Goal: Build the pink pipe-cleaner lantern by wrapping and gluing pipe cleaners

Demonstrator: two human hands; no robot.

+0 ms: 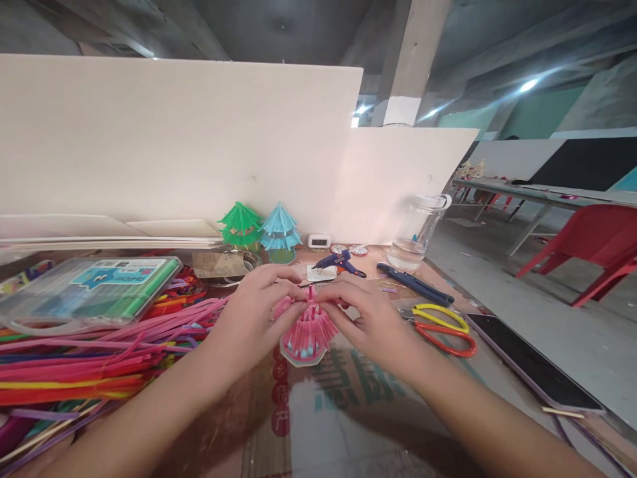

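A small pink model (306, 335) made of cut straw pieces stands on a hexagonal base on the cardboard-covered table (348, 411). My left hand (251, 318) pinches pink straw pieces at the model's upper left. My right hand (365, 318) pinches its top from the right. Both sets of fingers are closed on the model's upper tier. A pink straw stub sticks up between my fingertips.
A heap of coloured straws (94, 362) and a clear plastic box (89, 289) lie at left. Green (241, 226) and blue (280, 232) straw models stand by the white board. A glue gun (341, 263), glass jar (418, 232), cutters (413, 282), scissors (442, 328) and a phone (535, 362) lie at right.
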